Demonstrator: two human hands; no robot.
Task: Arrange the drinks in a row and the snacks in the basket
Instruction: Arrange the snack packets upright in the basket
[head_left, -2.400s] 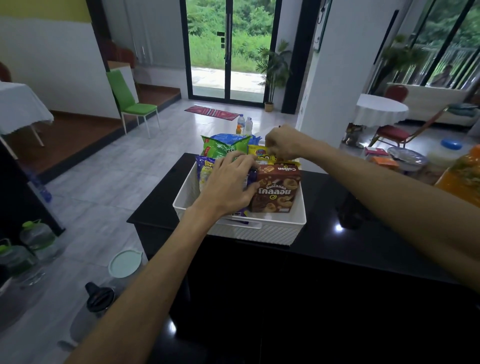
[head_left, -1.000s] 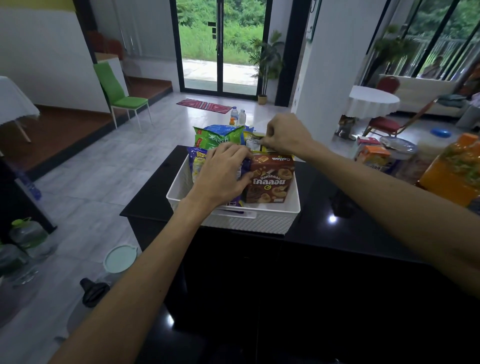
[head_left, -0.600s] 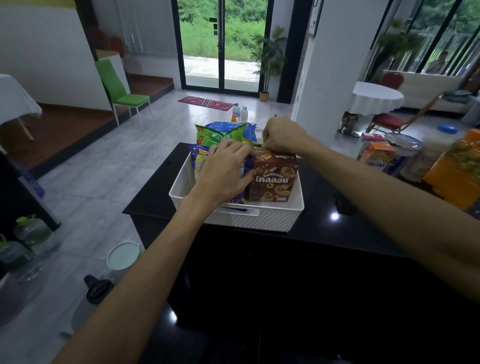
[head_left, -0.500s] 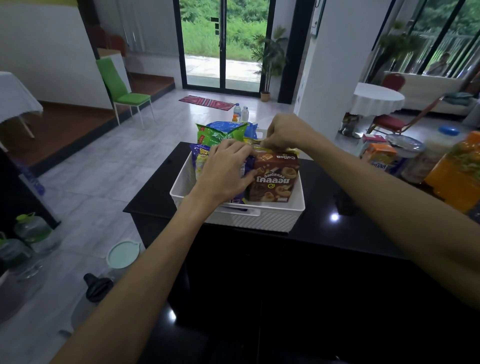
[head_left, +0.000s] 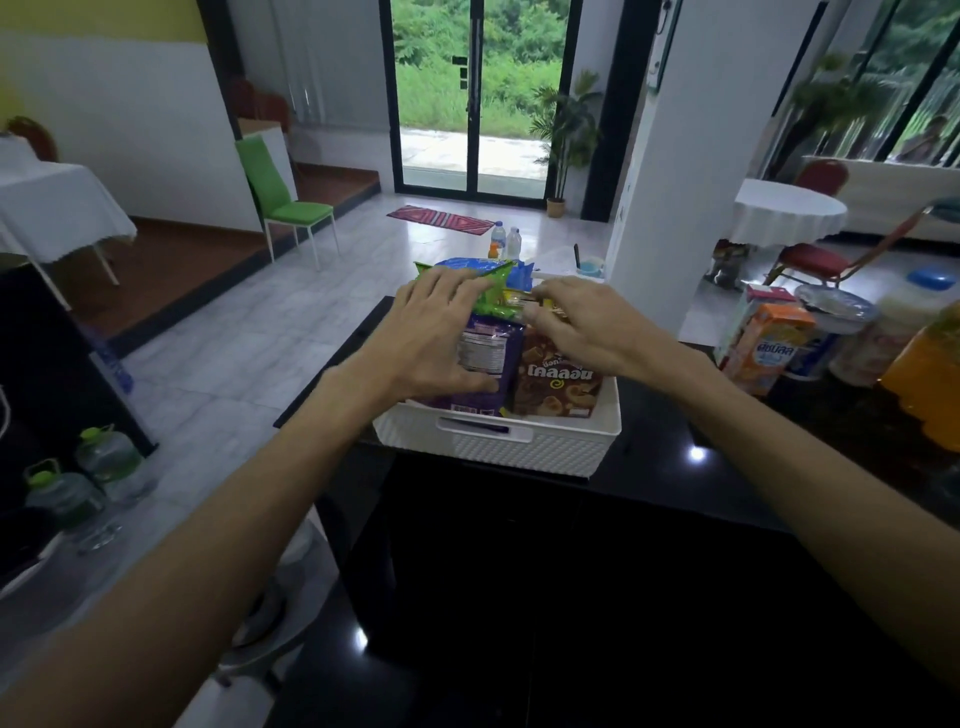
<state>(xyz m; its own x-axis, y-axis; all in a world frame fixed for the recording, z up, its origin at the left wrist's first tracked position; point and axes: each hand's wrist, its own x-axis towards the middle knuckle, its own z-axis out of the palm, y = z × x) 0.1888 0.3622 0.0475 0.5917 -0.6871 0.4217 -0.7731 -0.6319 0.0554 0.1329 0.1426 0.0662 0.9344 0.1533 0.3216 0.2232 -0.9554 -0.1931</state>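
My left hand (head_left: 436, 338), grip open, presses the purple bag (head_left: 488, 358); my right hand (head_left: 576, 327) pinches the yellow packet (head_left: 515, 300). I should seat it upright inside the white basket (head_left: 519, 448), uncrushed.

The white basket (head_left: 519, 452) is packed to its rim with upright snack packs (head_left: 558, 387), and the left hand (head_left: 436, 338), spread over the purple bag (head_left: 488, 358), and the right hand (head_left: 576, 325), fingers curled on a yellow packet (head_left: 514, 299), cover its top. To its right, bare black counter (head_left: 670, 410) runs up to the orange carton (head_left: 771, 348) and the containers (head_left: 904, 317) crowded behind it; the counter's near side also lies bare.
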